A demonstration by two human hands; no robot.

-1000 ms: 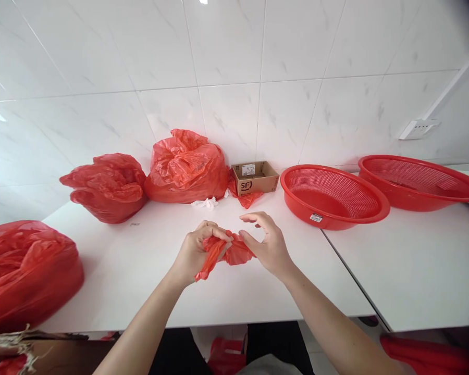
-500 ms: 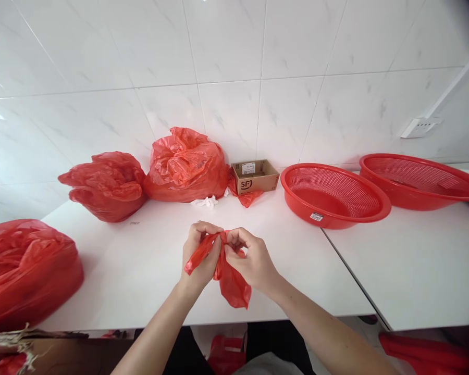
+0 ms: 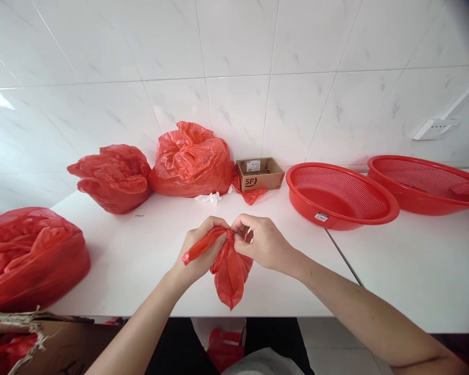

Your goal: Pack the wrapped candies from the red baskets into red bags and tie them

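Observation:
A small red plastic bag (image 3: 231,276) hangs between my two hands, above the front part of the white table (image 3: 140,276). My left hand (image 3: 201,250) pinches its gathered top, and a twisted strip of the bag sticks out over that hand toward the lower left. On the other side my right hand (image 3: 260,240) grips the same gathered neck between thumb and fingers. The fingertips of both hands nearly meet at the neck. Below them the bag's body tapers to a point. Whatever the bag contains, if anything, cannot be seen.
Large red bags (image 3: 193,161) stand along the wall and at left. A small cardboard box (image 3: 261,179) sits mid-back, with crumpled white tissue (image 3: 209,198) nearby. Two red mesh baskets (image 3: 342,195) are at right. A torn carton (image 3: 70,346) is at lower left, a red stool (image 3: 225,346) below.
My hands still hold the bag at its neck. The right hand has shifted slightly outward and up, and the bag's body has turned to hang more centrally. The view has tilted a little.

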